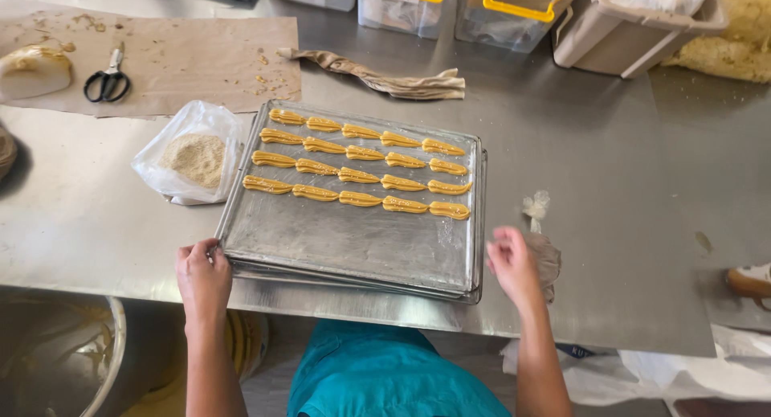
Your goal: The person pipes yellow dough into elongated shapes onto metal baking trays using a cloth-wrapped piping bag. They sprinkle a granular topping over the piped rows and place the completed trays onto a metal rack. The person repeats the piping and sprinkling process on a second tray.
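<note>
A stack of metal baking trays (345, 244) lies on a steel table (594, 184). The top tray carries several rows of piped yellow dough strips (357, 165) over its far half. My left hand (202, 276) grips the tray's near left corner. Just off the near right corner, my right hand (511, 264) is blurred, fingers loosely apart, holding nothing I can see. A crumpled piping bag (543, 240) lies right beside that hand.
A plastic bag of pale crumbs (195, 153) sits left of the tray. Brown paper (177, 59) with black scissors (108, 81) and a dough lump (32, 70) lies at far left. A twisted cloth (385, 78), clear bins (514, 11), a beige tub (634, 27). A steel bowl (60, 357) stands below the table.
</note>
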